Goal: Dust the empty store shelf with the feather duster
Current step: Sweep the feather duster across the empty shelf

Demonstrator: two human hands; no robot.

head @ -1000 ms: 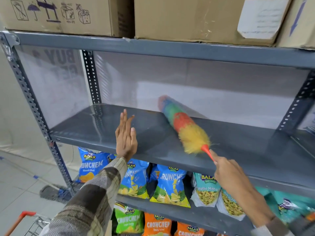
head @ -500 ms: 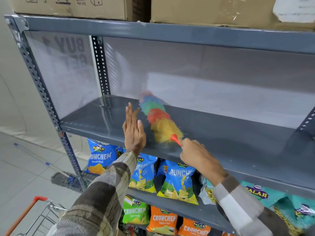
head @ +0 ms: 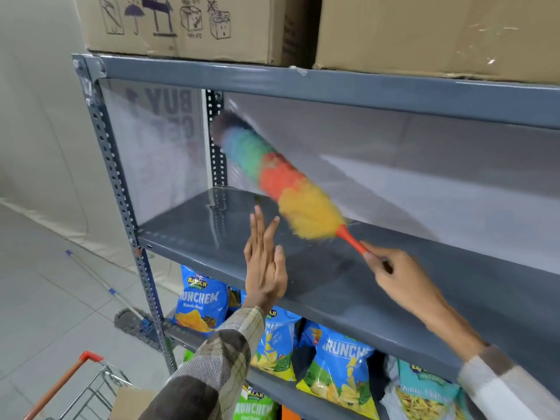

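Note:
A rainbow feather duster [head: 281, 180] with a red handle slants up to the left inside the empty grey metal shelf [head: 348, 286]. Its blurred tip reaches the back left corner by the perforated upright, and its yellow end hovers above the shelf board. My right hand [head: 397, 277] grips the red handle near the shelf's front. My left hand [head: 265, 268] is held flat with fingers straight and apart over the shelf's front edge, holding nothing, just left of the duster's yellow end.
Cardboard boxes [head: 188, 25] sit on the shelf above. Snack bags [head: 200, 301] fill the shelves below. A mop [head: 133, 322] lies on the tiled floor at left, and a shopping cart with an orange handle [head: 88, 359] stands at the lower left.
The duster swept left along the shelf and now lifts off the board, its tip raised toward the back left corner. My right hand followed leftward. My left hand stayed near the front edge.

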